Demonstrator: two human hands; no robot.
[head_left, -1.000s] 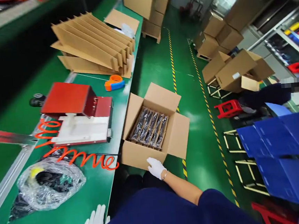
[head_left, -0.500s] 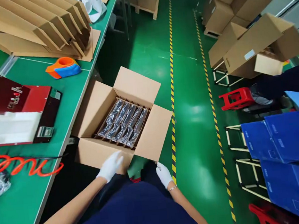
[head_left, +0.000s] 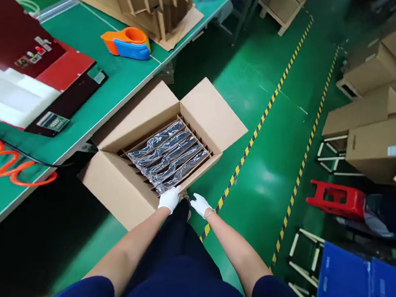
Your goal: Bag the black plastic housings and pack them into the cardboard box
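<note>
The cardboard box [head_left: 208, 164] lies just ahead of the two gloved hands, with its inside open to above; the left hand [head_left: 169, 200] touches the near edge of this box at the side of the wrapped packs [head_left: 171, 155], its fingers are partly bent there, but I cannot tell if they pinch the cardboard; the right hand [head_left: 200, 206] is half open, the thumb is apart from the fingers, nothing is seen in it, and it is near the same edge but not touching; the box is beside the long edge of the green table [head_left: 86, 98], and one flap reaches close to this edge; on the other side, green floor [head_left: 245, 93] shows between the box and the nearer striped line [head_left: 250, 148], so there is more room on that side; I count five wrapped packs, side by side between cardboard dividers, three flaps spread outward, and two striped lines on the floor; on the table there are one red machine [head_left: 69, 67], one orange and blue tape holder [head_left: 128, 43] and one orange coiled hose [head_left: 10, 160]; one red stool [head_left: 337, 198] stands beyond the lines
</note>
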